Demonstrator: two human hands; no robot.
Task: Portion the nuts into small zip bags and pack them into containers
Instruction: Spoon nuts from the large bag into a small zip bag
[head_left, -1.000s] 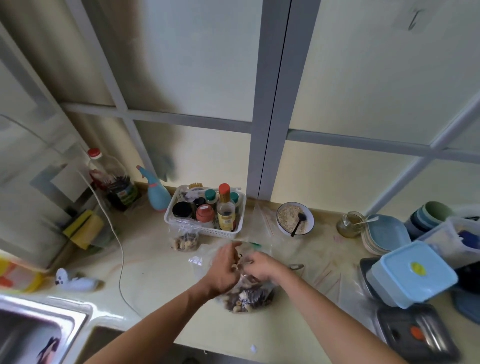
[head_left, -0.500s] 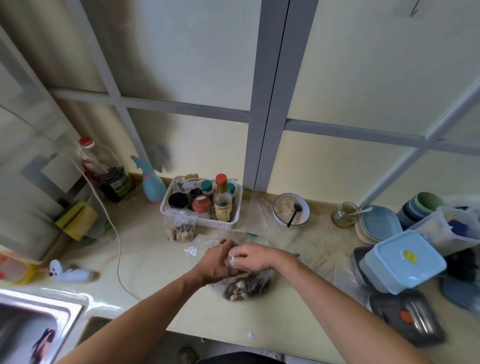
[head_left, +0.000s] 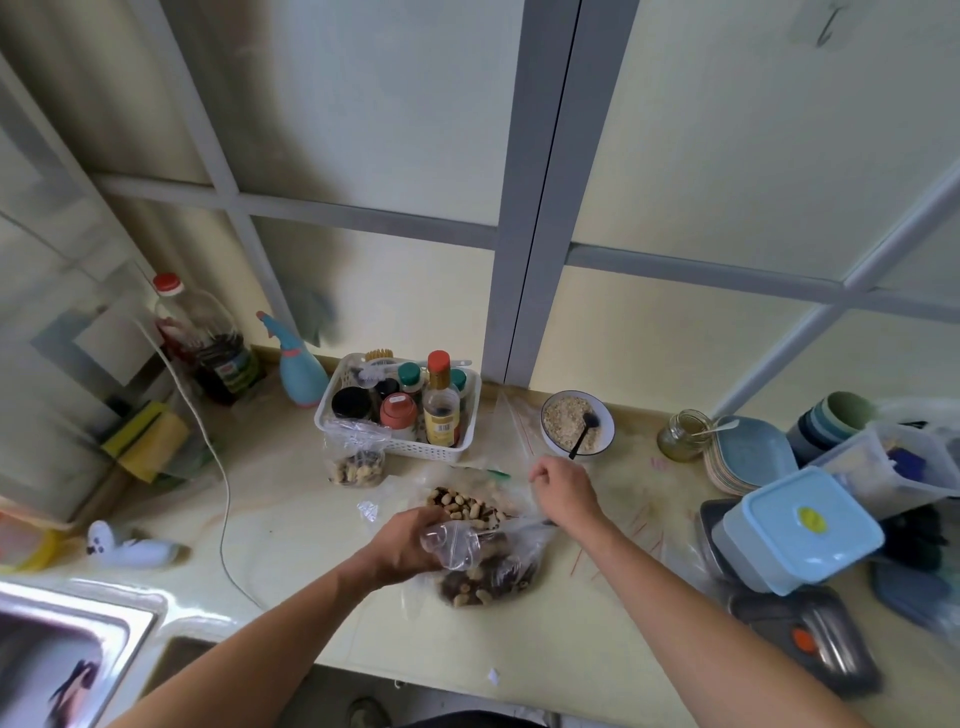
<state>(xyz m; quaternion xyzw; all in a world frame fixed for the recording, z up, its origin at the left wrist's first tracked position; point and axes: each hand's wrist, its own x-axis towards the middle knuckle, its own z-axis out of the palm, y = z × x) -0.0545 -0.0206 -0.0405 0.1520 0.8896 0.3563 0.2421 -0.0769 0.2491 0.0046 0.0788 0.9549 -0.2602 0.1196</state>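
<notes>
My left hand (head_left: 410, 540) grips the gathered top of a small clear zip bag of nuts (head_left: 488, 577) that rests on the counter near the front edge. Just behind it lies a larger open bag of peanuts (head_left: 467, 506). My right hand (head_left: 563, 488) hovers to the right of that bag with its fingers curled; nothing shows plainly between them. Another filled small bag (head_left: 356, 465) stands in front of the white basket. Empty clear zip bags (head_left: 511, 426) lie flat beyond my right hand. A light-blue lidded container (head_left: 800, 530) sits at the right.
A white basket of bottles and jars (head_left: 457, 452) stands at the back. A bowl of oats with a spoon (head_left: 576, 428), a jar (head_left: 683, 436) and stacked plates (head_left: 753, 457) line the back right. The sink (head_left: 67, 665) is at the front left, with a cable (head_left: 223, 509) beside it.
My right hand has let go of the small bag's top and moved up and to the right. My left hand still holds the bag. The camera has tilted slightly.
</notes>
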